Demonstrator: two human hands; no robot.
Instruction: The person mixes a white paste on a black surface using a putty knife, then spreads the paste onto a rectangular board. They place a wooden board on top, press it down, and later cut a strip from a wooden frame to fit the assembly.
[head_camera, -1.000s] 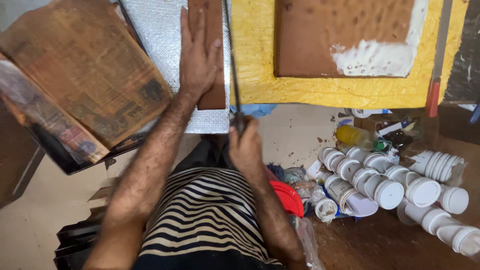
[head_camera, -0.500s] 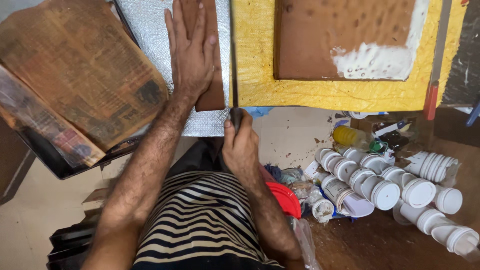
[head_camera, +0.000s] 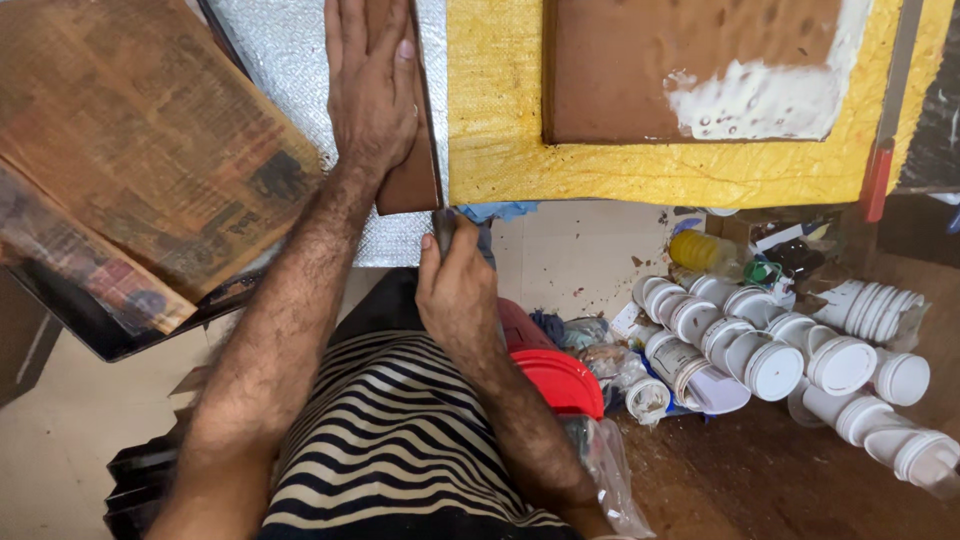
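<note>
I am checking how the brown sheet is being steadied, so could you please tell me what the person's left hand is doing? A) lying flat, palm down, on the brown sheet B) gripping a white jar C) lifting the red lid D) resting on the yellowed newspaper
A: the left hand lies flat with fingers stretched along the brown sheet, while the right hand grips a tool at its near edge.

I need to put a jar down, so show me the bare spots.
Free: the pale floor patch between the yellow cloth and the white jars, and the wooden floor below those jars. Crowded: the jar cluster, the red lid beside the right hand, and the silver sheet under the left hand.
</note>
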